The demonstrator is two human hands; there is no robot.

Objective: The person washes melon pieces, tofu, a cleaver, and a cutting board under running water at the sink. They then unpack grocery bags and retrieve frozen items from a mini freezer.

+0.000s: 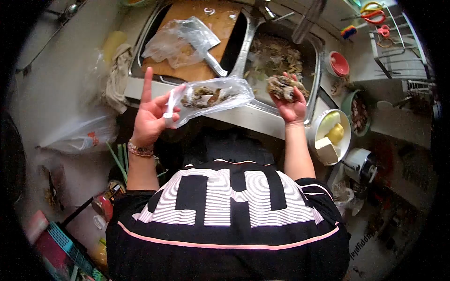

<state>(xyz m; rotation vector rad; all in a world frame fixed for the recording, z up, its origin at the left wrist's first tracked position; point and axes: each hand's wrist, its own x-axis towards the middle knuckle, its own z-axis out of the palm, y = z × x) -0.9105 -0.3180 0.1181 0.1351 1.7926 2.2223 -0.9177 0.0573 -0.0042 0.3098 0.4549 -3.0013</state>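
Note:
My left hand (pixel 152 114) pinches the rim of a clear plastic bag (pixel 225 96), its index finger pointing straight up. Inside the bag lie brown and whitish clumps (pixel 201 97) whose kind I cannot make out. To the right, my right hand (pixel 293 110) is cupped palm up, fingers curled around a ragged brown-grey clump (pixel 283 88) that looks like the bag's contents. This clump is held over the near edge of the right sink basin (pixel 318 56), where many pale and brownish scraps (pixel 276 54) lie.
A wooden cutting board (pixel 187 14) spans the left basin, with a cleaver (pixel 213 61) and a crumpled plastic bag (pixel 164 47) on it. Right of the sink stand a white bowl (pixel 346 145) with a yellow item and a white block, a green basin (pixel 350 100), and red bowls (pixel 339 64).

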